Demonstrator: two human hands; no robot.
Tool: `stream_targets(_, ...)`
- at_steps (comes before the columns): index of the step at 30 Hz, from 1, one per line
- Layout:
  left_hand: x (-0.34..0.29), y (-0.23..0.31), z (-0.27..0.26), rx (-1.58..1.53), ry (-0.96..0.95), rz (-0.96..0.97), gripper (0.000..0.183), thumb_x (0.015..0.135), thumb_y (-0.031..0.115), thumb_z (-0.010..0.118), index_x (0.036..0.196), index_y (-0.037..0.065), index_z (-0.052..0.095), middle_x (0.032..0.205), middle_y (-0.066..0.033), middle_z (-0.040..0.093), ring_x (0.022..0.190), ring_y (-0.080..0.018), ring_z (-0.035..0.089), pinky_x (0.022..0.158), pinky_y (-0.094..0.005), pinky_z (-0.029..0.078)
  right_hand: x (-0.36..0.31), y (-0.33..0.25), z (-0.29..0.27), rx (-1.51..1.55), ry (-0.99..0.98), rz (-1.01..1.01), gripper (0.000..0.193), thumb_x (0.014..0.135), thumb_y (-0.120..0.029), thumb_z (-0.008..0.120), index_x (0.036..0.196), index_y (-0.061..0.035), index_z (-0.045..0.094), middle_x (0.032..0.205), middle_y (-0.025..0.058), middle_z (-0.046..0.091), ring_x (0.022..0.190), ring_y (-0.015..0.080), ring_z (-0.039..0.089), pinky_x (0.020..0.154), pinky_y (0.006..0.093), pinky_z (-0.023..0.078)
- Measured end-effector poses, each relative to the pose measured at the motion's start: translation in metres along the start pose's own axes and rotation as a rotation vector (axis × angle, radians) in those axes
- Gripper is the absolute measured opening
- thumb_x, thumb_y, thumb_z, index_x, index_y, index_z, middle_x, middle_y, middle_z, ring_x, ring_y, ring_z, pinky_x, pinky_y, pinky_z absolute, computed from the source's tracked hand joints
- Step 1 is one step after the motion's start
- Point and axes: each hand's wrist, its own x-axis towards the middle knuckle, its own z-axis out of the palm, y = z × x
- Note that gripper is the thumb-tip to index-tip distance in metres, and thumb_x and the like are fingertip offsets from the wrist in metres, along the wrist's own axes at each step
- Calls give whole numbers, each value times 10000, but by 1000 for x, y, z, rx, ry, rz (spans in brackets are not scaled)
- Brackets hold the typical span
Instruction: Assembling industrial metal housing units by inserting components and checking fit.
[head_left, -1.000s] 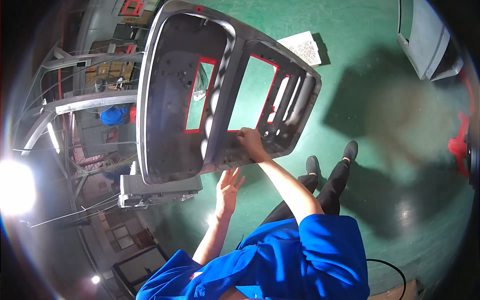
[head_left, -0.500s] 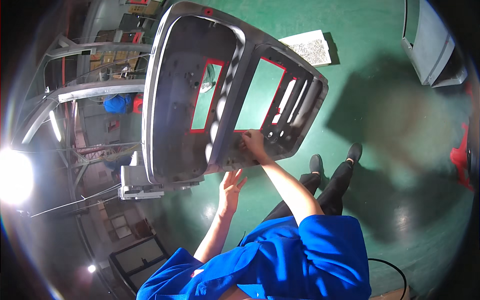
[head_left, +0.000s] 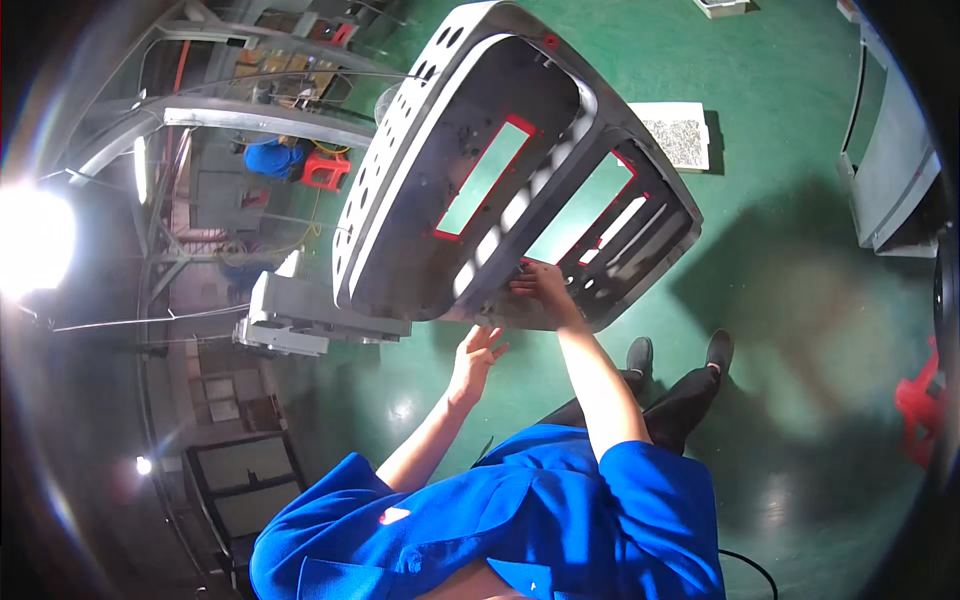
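Observation:
A large dark grey housing (head_left: 545, 210), shaped like a frame with two recessed compartments, stands tilted in front of me. Red edging runs round its rectangular cutouts, and green floor shows through them. My right hand (head_left: 543, 284) is inside the compartment on the right, at the lower end of its big cutout. Its fingers are bent together against the surface; whatever they pinch is too small to make out. Below the housing's near edge is my left hand (head_left: 475, 362), fingers apart and pointing up. Its fingertips reach that edge, partly hidden, and hold nothing that I can see.
Behind the housing, a white speckled slab (head_left: 675, 135) lies on the green floor. A grey metal casing (head_left: 900, 150) stands at far right, above a red stool (head_left: 918, 400). Leftward are a pale metal block (head_left: 290, 310), another red stool (head_left: 325, 171) and a curved metal frame (head_left: 260, 123).
The view has shifted, so the housing appears farther right and more slanted. My right hand stays by the cutout's lower end, its fingers a little more stretched. My left hand remains under the near edge.

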Motion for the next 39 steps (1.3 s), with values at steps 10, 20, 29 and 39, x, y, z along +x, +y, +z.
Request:
stream_targets(10, 8, -29, 12, -41, 350, 53, 317, 697, -83, 492, 971, 70, 531, 1020, -46, 527, 1110, -238, 510, 841, -404, 459, -209, -91, -144, -130, 180, -154, 285, 881, -226, 542, 1011, 26, 567, 872, 159, 636, 781, 233, 648, 677, 328, 539)
stream_targets(20, 46, -122, 113, 494, 493, -572, 105, 722, 54, 510, 802, 13, 563, 903, -102, 525, 836, -214, 501, 685, -427, 496, -552, -198, -408, 208, 1189, -467, 145, 810, -112, 602, 882, 13, 591, 771, 136, 652, 585, 197, 623, 464, 260, 489)
stream_targets(29, 101, -122, 511, 737, -705, -246, 449, 770, 179, 502, 1196, 46, 549, 1093, -74, 618, 1009, -177, 574, 740, -324, 513, -640, -324, -461, 176, 1141, -608, 173, 824, -106, 582, 956, 5, 596, 829, 129, 649, 668, 199, 629, 535, 276, 493)
stream_targets(39, 128, -152, 848, 1017, -1165, -40, 263, 811, 209, 585, 1007, 47, 655, 874, -51, 655, 764, -137, 607, 632, -268, 514, -680, -527, -521, -462, 1032, -398, 182, 853, -179, 560, 919, -17, 611, 777, 89, 660, 625, 160, 636, 540, 261, 506)
